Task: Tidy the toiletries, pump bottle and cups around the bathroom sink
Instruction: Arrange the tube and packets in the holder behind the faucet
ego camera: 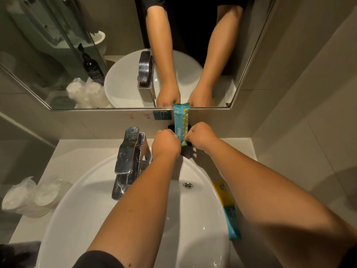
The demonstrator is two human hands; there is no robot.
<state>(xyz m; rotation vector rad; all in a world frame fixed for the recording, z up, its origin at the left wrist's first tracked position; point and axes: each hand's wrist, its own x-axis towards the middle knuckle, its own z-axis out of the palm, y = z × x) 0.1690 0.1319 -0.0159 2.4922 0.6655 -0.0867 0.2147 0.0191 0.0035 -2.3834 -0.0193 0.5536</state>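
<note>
A teal and yellow toiletry packet (181,120) stands upright in a small black holder (186,149) on the counter behind the sink. My left hand (166,144) and my right hand (201,137) both pinch its lower end from either side. A second teal and yellow packet (229,211) lies flat on the counter to the right of the basin. Two plastic-wrapped cups (29,198) sit at the left of the counter. The dark pump bottle (92,69) shows only as a reflection in the mirror.
The white basin (81,209) fills the lower middle, with a chrome tap (128,157) rising at its back left. The mirror (58,84) hangs right above the counter. Tiled walls close in on the right. A dark cloth (17,254) lies at the bottom left.
</note>
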